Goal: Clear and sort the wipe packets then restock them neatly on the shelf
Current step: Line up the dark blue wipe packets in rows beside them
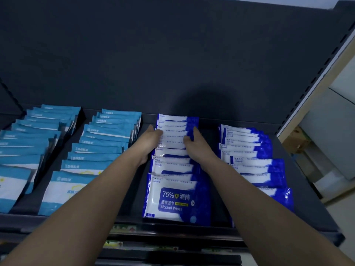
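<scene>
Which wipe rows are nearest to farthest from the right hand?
1. Middle dark blue row, touched by the right hand.
2. Right dark blue row, beside it.
3. Inner light blue row, beyond the left hand.
4. Far-left light blue row, outermost.

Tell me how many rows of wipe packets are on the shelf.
4. A far-left light blue row, cut by the frame; a second light blue row; a third row, dark blue; a far-right dark blue row. More may lie off-frame.
</scene>
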Action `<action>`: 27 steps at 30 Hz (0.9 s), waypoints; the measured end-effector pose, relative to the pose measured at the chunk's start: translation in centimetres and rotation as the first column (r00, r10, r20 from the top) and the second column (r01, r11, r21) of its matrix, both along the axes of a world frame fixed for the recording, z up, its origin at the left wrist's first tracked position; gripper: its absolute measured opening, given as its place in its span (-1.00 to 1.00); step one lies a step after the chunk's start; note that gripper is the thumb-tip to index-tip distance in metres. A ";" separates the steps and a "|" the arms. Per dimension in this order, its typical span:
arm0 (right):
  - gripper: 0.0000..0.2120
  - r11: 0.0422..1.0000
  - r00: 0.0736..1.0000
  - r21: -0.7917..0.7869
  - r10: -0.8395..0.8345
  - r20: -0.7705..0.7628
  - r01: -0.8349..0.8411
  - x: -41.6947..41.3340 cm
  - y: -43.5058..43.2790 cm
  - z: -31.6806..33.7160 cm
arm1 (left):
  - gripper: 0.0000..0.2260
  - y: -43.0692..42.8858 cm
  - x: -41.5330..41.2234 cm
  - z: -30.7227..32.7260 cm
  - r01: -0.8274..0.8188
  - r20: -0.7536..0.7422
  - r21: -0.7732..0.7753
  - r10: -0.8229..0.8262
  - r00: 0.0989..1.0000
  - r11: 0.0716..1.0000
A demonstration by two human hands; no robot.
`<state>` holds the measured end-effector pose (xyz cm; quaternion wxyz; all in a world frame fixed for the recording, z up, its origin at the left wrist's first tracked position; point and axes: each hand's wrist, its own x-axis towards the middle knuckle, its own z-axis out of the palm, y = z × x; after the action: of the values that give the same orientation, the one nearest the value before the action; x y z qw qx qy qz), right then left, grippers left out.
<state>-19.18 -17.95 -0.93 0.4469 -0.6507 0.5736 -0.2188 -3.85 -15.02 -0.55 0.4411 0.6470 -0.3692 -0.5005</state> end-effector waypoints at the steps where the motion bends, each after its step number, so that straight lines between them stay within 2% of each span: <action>1: -0.44 1.000 1.000 0.020 -0.006 0.005 0.006 0.2 -0.2 -0.2 | -0.70 -0.3 -0.1 0.2 0.022 -0.029 0.001 -0.022 0.999 1.000; 4: -0.43 0.999 1.000 0.044 -0.011 0.011 0.010 0.3 -0.5 -0.4 | -0.69 -1.0 -0.3 0.1 0.057 -0.089 -0.034 -0.060 0.994 0.998; 8: -0.41 0.998 0.991 -0.005 0.065 -0.114 -0.066 -0.1 -0.5 -0.2 | -0.55 -0.6 -0.2 -0.1 0.082 -0.031 -0.054 -0.084 0.996 0.995; 10: -0.42 0.986 0.960 -0.105 0.099 -0.263 -0.130 -0.4 0.1 0.2 | -0.49 0.0 0.0 0.0 0.083 0.087 -0.048 -0.078 0.993 0.995; 12: -0.46 0.942 0.901 -0.229 0.136 -0.413 -0.247 -0.9 1.2 0.6 | -0.63 1.1 0.1 0.3 0.123 0.302 -0.091 -0.091 0.949 0.988; 13: -0.48 0.916 0.870 -0.248 0.174 -0.462 -0.315 -1.0 1.9 0.6 | -0.65 2.1 0.0 0.1 0.159 0.388 -0.104 -0.107 0.915 0.982; 15: -0.47 0.873 0.799 -0.207 0.278 -0.533 -0.442 -1.1 3.1 0.3 | -0.55 4.1 -0.5 -0.4 0.261 0.486 -0.055 -0.203 0.850 0.964; 17: -0.46 0.845 0.750 -0.159 0.347 -0.563 -0.510 -1.3 3.8 0.1 | -0.49 5.6 -0.9 -1.0 0.327 0.467 0.008 -0.293 0.834 0.945; 18: -0.45 0.839 0.747 -0.157 0.358 -0.560 -0.520 -1.4 4.1 0.2 | -0.48 6.2 -0.9 -1.1 0.318 0.419 0.011 -0.293 0.859 0.948; 19: -0.43 0.835 0.756 -0.177 0.355 -0.550 -0.521 -1.7 4.3 0.4 | -0.47 6.6 -0.9 -0.9 0.287 0.387 -0.008 -0.262 0.884 0.958; 21: -0.42 0.817 0.810 -0.298 0.306 -0.501 -0.493 -2.3 4.8 1.0 | -0.52 7.5 -0.5 -0.6 0.191 0.429 -0.074 -0.141 0.892 0.979; 23: -0.57 0.768 0.851 -0.444 0.243 -0.467 -0.463 -3.1 5.3 1.7 | -0.74 8.4 -0.3 -0.2 0.077 0.521 -0.118 -0.004 0.854 0.990; 24: -0.67 0.756 0.839 -0.449 0.240 -0.487 -0.477 -3.3 5.5 1.9 | -0.81 8.9 -0.2 0.1 0.042 0.519 -0.105 0.018 0.855 0.994; 27: -0.76 0.795 0.794 -0.291 0.349 -0.498 -0.532 -3.9 5.7 2.3 | -0.71 10.0 -0.1 0.9 0.075 0.435 0.049 -0.089 0.896 0.996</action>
<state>-23.06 -12.24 1.34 0.2025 -0.8797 0.4232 -0.0780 -3.92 -5.06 0.32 0.3156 0.7333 -0.4778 -0.3666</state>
